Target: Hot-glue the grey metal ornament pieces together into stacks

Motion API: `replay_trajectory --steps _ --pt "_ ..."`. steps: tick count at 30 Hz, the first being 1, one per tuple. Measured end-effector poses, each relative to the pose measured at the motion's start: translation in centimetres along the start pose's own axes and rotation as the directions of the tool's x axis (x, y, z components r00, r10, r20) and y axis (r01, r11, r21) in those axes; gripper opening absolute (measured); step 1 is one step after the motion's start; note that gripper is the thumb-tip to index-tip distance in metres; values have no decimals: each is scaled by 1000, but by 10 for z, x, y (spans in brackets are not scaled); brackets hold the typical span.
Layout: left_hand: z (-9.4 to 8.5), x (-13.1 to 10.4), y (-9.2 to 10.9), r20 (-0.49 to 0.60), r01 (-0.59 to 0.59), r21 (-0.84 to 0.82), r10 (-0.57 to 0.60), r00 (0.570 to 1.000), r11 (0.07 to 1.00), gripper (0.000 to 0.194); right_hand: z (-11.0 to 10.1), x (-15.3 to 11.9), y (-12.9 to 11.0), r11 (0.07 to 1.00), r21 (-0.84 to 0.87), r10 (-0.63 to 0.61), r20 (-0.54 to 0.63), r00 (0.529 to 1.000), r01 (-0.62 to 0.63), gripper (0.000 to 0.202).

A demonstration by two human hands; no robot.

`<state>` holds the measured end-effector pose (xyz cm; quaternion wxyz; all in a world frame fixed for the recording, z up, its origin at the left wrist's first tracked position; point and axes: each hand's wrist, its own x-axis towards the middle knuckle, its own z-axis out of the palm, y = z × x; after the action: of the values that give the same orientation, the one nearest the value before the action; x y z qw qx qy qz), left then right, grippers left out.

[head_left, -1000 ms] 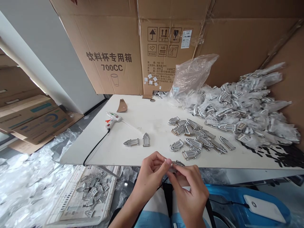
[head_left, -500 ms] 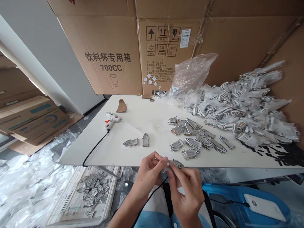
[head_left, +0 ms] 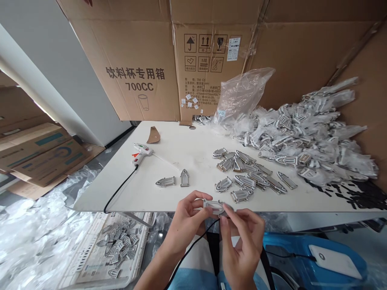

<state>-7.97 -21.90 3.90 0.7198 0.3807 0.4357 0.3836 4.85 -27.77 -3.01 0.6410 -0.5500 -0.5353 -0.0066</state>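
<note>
A silver, arch-shaped metal piece [head_left: 213, 204] is held between both hands just in front of the table's near edge, its pointed end to the right. My left hand [head_left: 186, 219] pinches its flat end between thumb and fingers. With thumb and index finger, my right hand [head_left: 244, 237] grips the pointed end and hides part of it. Two like pieces lie apart on the table, one on its side [head_left: 165, 182] and one pointing away [head_left: 184, 178]. To the right is a loose heap of the same pieces [head_left: 246, 169].
A glue gun [head_left: 143, 150] with a black cord lies left on the white table [head_left: 121, 189]. Plastic-wrapped pieces [head_left: 290, 133] are piled at right, beside black strips [head_left: 356, 193]. Cardboard [head_left: 136, 48] walls the back. Below left, a white crate [head_left: 81, 257] contains more pieces.
The metal piece has been turned and raised slightly, so its face now shows. My right hand has moved a little to the right along it, and the fingers have spread apart somewhat.
</note>
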Motion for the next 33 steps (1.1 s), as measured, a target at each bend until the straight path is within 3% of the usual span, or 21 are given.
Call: replay_trajectory --steps 4,7,11,14,17,19,23,28,31,33 --pt "0 0 -1 -17 -21 33 22 1000 999 36 -4 -4 7 948 186 249 73 966 -259 34" --pt "0 1 -1 -4 -27 43 28 1000 999 35 -4 -1 6 815 298 465 175 868 -497 37" --pt "-3 1 -3 6 -56 126 56 998 990 37 -1 4 -3 676 381 600 212 772 -631 38" --pt "-6 1 -2 -25 -129 367 149 989 921 31 2 5 -8 610 423 646 223 730 -670 37" --pt "-10 -1 5 7 -203 651 261 965 731 22 5 4 -5 594 423 660 231 715 -685 38" --pt "-12 -3 9 86 -257 746 294 952 615 18 6 2 0 601 409 652 247 717 -687 40" --pt "-19 -3 13 226 -331 823 268 936 461 23 7 -3 11 590 393 656 276 703 -705 43" --pt "-29 0 10 275 -357 870 268 923 339 22 15 -11 16 559 390 680 290 673 -732 48" --pt "-38 7 8 244 -341 880 301 922 331 19 20 -15 18 546 418 665 311 679 -726 52" --pt "-44 15 6 158 -284 901 361 919 328 18 21 -17 21 544 422 663 313 680 -725 53"
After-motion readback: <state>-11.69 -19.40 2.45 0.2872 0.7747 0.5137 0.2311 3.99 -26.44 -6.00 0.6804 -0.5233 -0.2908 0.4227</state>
